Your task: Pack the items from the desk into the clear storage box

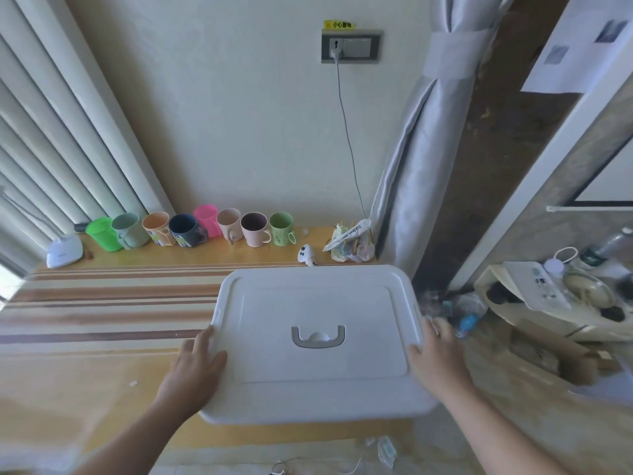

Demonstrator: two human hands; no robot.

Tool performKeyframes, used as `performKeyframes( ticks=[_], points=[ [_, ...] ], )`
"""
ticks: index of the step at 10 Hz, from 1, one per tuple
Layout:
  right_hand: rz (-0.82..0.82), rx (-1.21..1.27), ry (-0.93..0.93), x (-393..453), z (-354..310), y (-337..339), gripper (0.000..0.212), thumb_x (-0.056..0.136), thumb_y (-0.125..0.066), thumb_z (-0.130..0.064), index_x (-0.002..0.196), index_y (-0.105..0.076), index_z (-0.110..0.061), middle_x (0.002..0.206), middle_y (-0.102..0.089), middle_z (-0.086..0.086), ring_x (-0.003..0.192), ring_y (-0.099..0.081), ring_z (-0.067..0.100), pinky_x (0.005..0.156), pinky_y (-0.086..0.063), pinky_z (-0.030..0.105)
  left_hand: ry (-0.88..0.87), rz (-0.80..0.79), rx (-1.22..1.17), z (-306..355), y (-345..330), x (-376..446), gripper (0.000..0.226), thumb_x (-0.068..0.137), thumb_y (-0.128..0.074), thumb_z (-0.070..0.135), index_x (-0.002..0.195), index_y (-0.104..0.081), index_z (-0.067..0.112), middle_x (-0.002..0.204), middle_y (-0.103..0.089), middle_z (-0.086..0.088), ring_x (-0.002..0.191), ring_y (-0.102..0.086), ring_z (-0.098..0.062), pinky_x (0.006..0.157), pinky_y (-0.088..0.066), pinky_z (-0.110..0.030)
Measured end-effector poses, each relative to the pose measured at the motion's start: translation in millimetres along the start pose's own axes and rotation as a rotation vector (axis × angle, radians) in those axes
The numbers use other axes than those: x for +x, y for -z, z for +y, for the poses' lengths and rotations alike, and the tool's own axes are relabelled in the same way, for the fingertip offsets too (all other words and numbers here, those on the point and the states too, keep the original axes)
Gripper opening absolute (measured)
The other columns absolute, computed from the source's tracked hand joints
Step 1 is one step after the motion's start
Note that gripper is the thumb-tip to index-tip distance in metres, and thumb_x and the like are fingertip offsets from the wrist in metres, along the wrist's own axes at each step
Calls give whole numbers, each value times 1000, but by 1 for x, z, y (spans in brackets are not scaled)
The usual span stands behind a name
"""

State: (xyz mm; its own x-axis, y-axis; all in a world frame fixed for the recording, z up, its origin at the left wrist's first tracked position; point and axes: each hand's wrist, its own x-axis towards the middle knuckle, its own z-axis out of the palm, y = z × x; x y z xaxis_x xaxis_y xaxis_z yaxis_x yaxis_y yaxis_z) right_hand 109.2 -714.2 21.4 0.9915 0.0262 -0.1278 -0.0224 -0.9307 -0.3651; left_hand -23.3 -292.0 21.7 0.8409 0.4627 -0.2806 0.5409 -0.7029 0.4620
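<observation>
The storage box [318, 399] sits at the desk's front right with its white lid [315, 303] closed and a grey handle [318, 337] lying flat in the middle. My left hand [197, 361] grips the lid's left edge and my right hand [436, 358] grips its right edge. Along the back wall stands a row of several mugs, from a bright green one [102, 233] to a light green one [281, 229]. A small white toy with black spots [306, 255] and a pile of packets [351, 245] lie behind the box.
A white desk lamp base [65, 250] stands at the back left. A grey cable [346, 132] hangs from the wall socket [350, 46] down to the desk. A tied curtain [421, 166] hangs at the right. A cluttered side cabinet [555, 299] stands beyond the desk's right edge.
</observation>
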Motion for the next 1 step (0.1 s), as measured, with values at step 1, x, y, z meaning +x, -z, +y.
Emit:
performKeyframes(
  ticks=[1],
  points=[
    [-34,42,292,19,-35,20,48,85,-62,-17,132,-59,-12,141,-50,7,131,-49,32,106,-42,40,-110,13,150,20,24,27,61,92,-61,45,149,-42,31,148,-42,-7,138,-36,-36,114,-35,-51]
  ],
)
